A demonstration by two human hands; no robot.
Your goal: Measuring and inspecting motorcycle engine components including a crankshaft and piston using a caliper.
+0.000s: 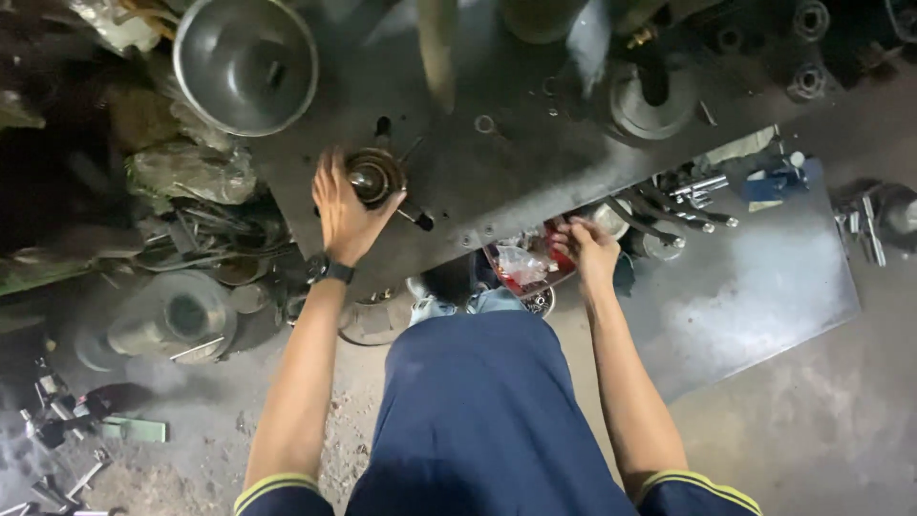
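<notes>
Fingers [336, 186] of the left hand [342, 215] curl around the near-left side of a round metal part [374, 177] that sits on the dark steel desk [535, 182]. They touch its rim and are bent about it, though whether they truly clamp it or only steady it I cannot tell. The part is a ringed, cup-like piece with a bright stud at its centre, standing with its axis upright, pointing toward the camera. It lies just ahead and to the right of the left palm, so the left hand is much the nearer of the two. A dark watch [330, 270] sits on that wrist.

The right hand [585, 247] is well apart, off the desk's near edge and lower down. Its fingers are bunched together over a red tray [535, 272] holding a clear plastic bag [523, 263] — they seem to pinch something small, but what it is does not show. Just beyond that hand lies a row of chrome sockets and wrench handles [678, 205] on a grey metal sheet [755, 287] on the floor.

Further out on the desk stand a large shiny metal bowl [245, 65] at the far left and a round dark disc [652, 100] at the far right — a small ring [484, 123] lies between them. To the left on the floor sits a dusty pulley-like wheel [177, 320].
</notes>
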